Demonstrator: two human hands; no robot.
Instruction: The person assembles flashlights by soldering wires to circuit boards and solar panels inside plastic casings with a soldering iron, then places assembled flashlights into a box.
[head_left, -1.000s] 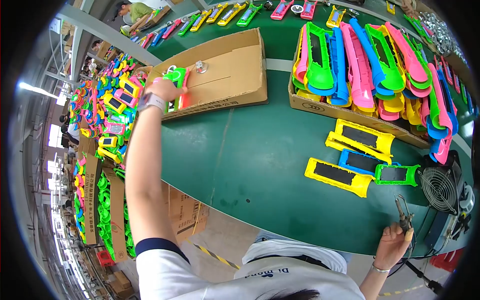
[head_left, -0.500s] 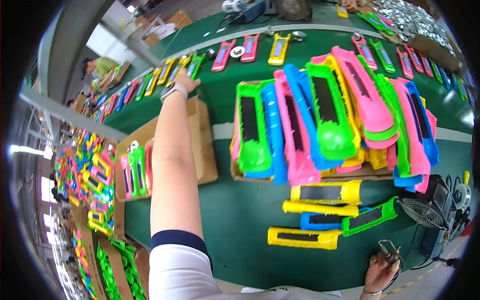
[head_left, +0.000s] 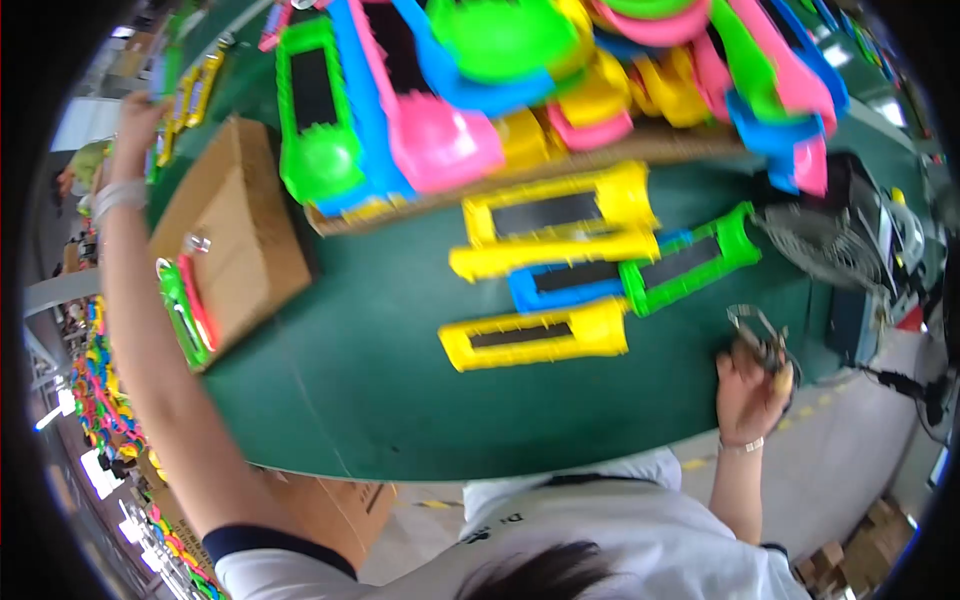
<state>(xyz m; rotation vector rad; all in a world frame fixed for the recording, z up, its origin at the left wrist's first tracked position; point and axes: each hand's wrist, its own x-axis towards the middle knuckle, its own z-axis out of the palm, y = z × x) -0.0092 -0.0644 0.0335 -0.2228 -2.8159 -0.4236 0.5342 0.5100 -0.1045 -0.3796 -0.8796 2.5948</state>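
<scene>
Stretched out to the far upper left, my left hand (head_left: 138, 125) is beside a row of coloured plastic pieces (head_left: 203, 88); its fingers are smeared, and what they hold cannot be seen. At the bench's lower right, my right hand (head_left: 748, 398) is closed around a slim metal hand tool (head_left: 764, 343) with a bent wire-like end. To its left lie several loose plastic casings with dark panels: a green casing (head_left: 692, 268), a blue casing (head_left: 562, 287) and yellow casings (head_left: 535, 338).
A cardboard box (head_left: 235, 220) with a few green and pink pieces stands beside my left arm. A heaped carton (head_left: 640, 145) of coloured scoop-shaped casings occupies the back. At right are a round-grilled fan (head_left: 825, 240) and cables. Bins of coloured parts (head_left: 100, 385) stand at left.
The view has tipped downward, so the casings appear higher. My left hand has shifted farther left along the row. My right hand still grips the tool near the bench edge.
</scene>
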